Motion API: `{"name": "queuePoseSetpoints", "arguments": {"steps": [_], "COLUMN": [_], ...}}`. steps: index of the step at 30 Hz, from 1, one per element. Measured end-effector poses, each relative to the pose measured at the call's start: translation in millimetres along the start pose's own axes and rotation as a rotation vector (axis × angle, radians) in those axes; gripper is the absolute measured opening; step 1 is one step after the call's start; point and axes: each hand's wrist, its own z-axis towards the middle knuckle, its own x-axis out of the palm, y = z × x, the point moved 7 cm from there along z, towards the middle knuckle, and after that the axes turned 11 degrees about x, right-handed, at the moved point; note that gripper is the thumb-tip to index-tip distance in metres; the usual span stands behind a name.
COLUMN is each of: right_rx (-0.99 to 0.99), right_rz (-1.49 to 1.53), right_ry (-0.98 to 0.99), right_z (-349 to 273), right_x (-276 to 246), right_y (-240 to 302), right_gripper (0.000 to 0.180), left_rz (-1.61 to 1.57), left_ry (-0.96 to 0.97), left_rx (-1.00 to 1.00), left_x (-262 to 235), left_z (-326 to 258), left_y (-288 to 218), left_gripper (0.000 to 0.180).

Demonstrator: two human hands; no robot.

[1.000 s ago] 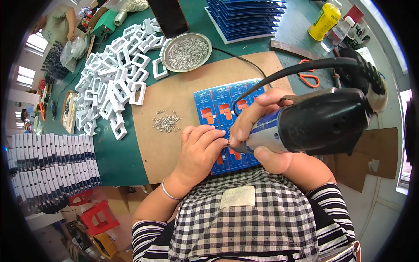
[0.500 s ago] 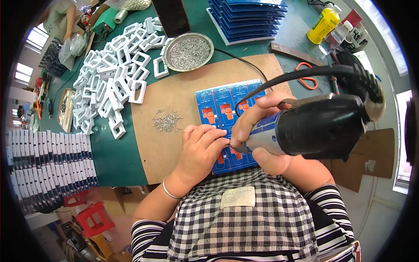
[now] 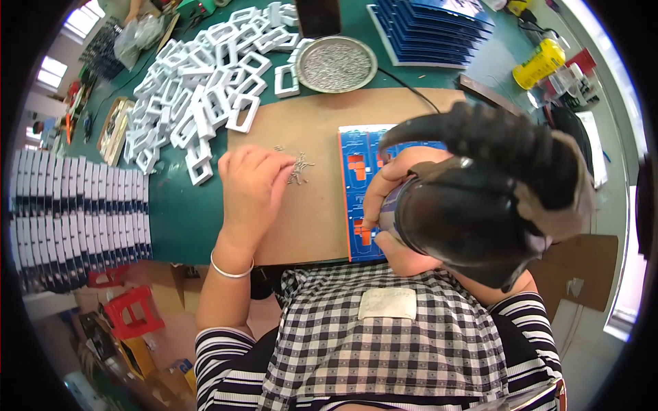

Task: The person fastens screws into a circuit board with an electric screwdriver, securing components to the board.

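Observation:
My right hand is wrapped round a black and silver electric screwdriver, held over a blue printed panel with orange patches. The tool's body hides the panel's right part, and its tip cannot be made out. Off to the left, my left hand is at a small pile of screws lying on a brown board. Its thumb and fingertips are pinched together at the pile's edge; whatever is between them is hidden.
White rectangular frames lie heaped at the far left. Behind the board stands a metal bowl of screws, with stacked blue panels to its right. White and blue pieces stand in rows at left. A yellow bottle is far right.
My left hand has gone from the panel leftward to the screw pile. The screwdriver stays in my right hand over the panel. The whole view has shifted somewhat.

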Motion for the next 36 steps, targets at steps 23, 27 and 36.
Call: {"name": "queuePoseSetpoints", "arguments": {"steps": [23,27,36], "right_rx": [0.125,0.121,0.122], "right_rz": [0.804,0.699,0.589], "right_ry": [-0.397,-0.351,-0.280], "right_z": [-11,-20,-24], "right_x": [-64,-50,-35], "right_y": [-25,-9,6], "right_gripper": [0.059,0.059,0.062], "left_rz": [-0.331,-0.529,-0.383], "left_ry": [0.249,0.200,0.201], "left_rx": [0.034,-0.033,-0.009], "left_x": [22,25,35], "left_z": [-20,-49,-59], "left_y": [-49,-76,-81], "left_gripper": [0.010,0.013,0.017]}}
